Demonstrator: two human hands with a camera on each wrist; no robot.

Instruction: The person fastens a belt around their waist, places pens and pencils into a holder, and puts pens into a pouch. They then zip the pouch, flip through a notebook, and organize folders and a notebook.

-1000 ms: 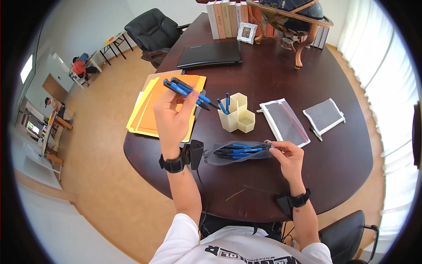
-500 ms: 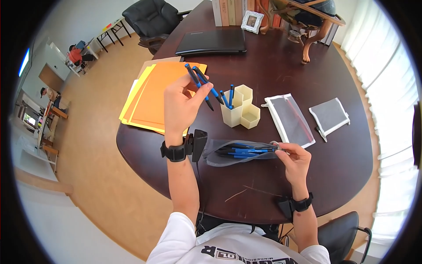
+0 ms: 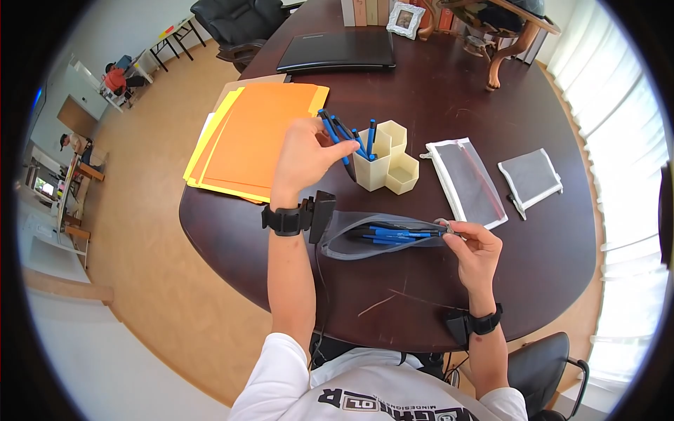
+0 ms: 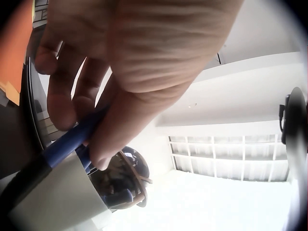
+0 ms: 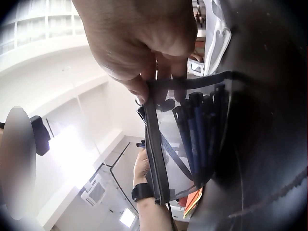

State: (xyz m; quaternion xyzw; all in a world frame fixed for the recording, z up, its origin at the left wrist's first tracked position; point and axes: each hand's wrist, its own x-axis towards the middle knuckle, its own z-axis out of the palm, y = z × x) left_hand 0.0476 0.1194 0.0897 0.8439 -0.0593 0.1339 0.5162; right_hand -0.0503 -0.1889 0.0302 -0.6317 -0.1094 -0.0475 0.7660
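My left hand (image 3: 303, 156) pinches blue-and-black pens (image 3: 327, 126) between thumb and fingers, right at the left side of a cream hexagonal pen holder (image 3: 372, 172). One held pen slants down outside the holder's wall; another overlaps its rim. Two more blue pens (image 3: 371, 137) stand in the left compartment. Nearer the body, my right hand (image 3: 477, 245) grips the right end of a grey mesh zip pouch (image 3: 340, 245). The pouch gapes open, with several blue and black pens (image 5: 197, 130) lying inside. In the left wrist view, a pen (image 4: 67, 144) runs from under the thumb across the holder.
Two white-edged mesh pouches (image 3: 469, 179) (image 3: 531, 175) lie right of the holder. Orange and yellow folders (image 3: 253, 133) are at left. Behind stand a black laptop (image 3: 337, 52), a photo frame (image 3: 405, 19) and a globe stand (image 3: 495, 63). Two people sit far left.
My left hand has moved right and nearer the body with the pens, reaching the pen holder's side. My right hand keeps its grip on the pouch. The head view has tilted down slightly.
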